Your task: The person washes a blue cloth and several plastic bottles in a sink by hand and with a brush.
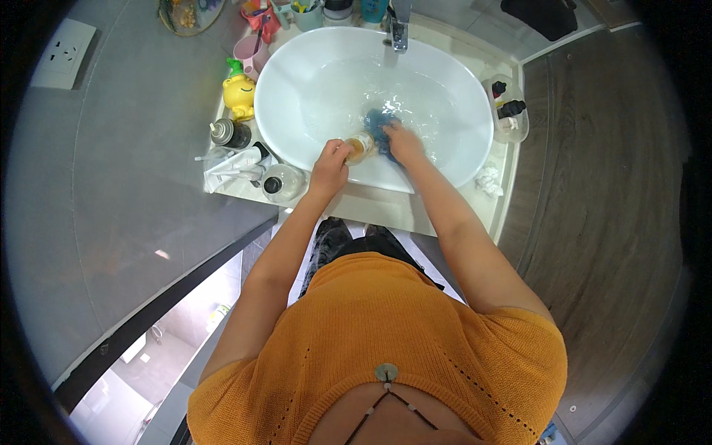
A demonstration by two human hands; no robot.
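A white oval washbasin (278, 128) with water in it lies before me. My left hand (332, 166) grips an amber bottle or jar (360, 146) with a pale label, tilted over the basin's near side. Just to its right, my right hand (405, 143) holds a dark blue cloth-like thing (379, 123), partly under water; its exact kind is unclear. The fingertips of the right hand press into the blue thing, close to the mouth or end of the bottle. A chrome faucet (399, 30) stands at the basin's far rim.
Left of the basin stand a clear bottle with a black cap (282, 183), white tubes (233, 167), a dark jar (231, 133), a yellow figurine (239, 97) and a pink cup (251, 54). At right are a plastic tray of small bottles (517, 130) and crumpled tissue (489, 181).
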